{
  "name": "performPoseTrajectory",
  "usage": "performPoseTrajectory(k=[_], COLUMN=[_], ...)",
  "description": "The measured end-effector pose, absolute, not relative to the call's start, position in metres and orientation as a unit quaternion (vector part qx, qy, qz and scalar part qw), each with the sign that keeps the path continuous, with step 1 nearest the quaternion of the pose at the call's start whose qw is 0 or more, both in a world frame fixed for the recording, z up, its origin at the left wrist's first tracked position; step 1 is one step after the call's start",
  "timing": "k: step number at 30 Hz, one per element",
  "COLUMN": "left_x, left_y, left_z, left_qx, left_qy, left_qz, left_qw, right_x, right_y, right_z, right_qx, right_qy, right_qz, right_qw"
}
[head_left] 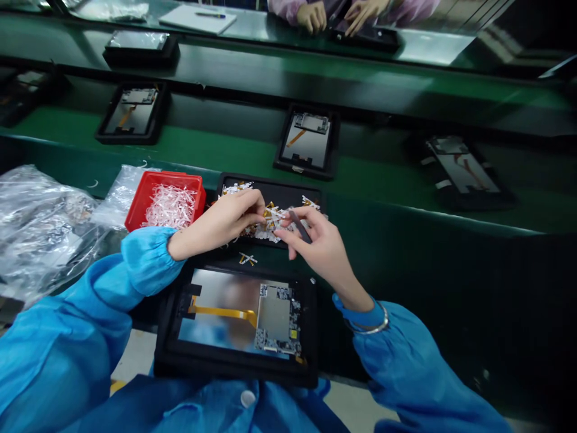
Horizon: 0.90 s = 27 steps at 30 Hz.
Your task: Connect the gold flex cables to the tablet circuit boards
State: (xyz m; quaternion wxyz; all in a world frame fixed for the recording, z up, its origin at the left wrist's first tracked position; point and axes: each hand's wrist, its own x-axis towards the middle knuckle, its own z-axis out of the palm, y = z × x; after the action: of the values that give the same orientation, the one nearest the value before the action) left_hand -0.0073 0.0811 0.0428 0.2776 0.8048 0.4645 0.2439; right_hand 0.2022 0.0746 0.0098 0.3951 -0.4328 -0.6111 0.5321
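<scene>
Film strips (273, 224) on tray (270, 185), part hidden by hands (220, 221) w/ tweezers (300, 226).

**Head-worn camera looking forward and down**

The only view comes from a camera on the person's head, angled down. The left hand (219, 222) and right hand (322, 243) appear close below, with a green assembly-line belt (225, 150) farther ahead.

Bright, even overhead light throws pale glare across the green assembly-line surface (342, 78) and the tablet screen (220, 307); the lower right corner falls dark, and wide-angle distortion bends the frame's edges.
</scene>
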Motion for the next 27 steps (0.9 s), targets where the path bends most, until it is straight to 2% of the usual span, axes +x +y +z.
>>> performPoseTrajectory(k=[4,8,19,22,27], left_x=[-0.003,-0.005,-0.010,0.000,0.010], left_y=[0.074,0.076,0.071,0.064,0.054], left_z=[0.044,0.037,0.033,0.038,0.042], left_qx=[0.757,0.732,0.755,0.773,0.740], left_qy=[0.462,0.452,0.475,0.431,0.419], left_qz=[0.300,0.320,0.336,0.333,0.364], left_qw=[0.351,0.397,0.303,0.324,0.380], right_x=[0.186,0.181,0.203,0.200,0.198], right_y=[0.078,0.085,0.081,0.073,0.052], right_z=[0.008,0.006,0.022,0.026,0.025], right_qx=[-0.397,-0.406,-0.427,-0.411,-0.392], right_qy=[-0.532,-0.511,-0.479,-0.491,-0.533], right_qz=[0.620,0.628,0.662,0.659,0.595], right_qw=[0.418,0.425,0.388,0.395,0.455])
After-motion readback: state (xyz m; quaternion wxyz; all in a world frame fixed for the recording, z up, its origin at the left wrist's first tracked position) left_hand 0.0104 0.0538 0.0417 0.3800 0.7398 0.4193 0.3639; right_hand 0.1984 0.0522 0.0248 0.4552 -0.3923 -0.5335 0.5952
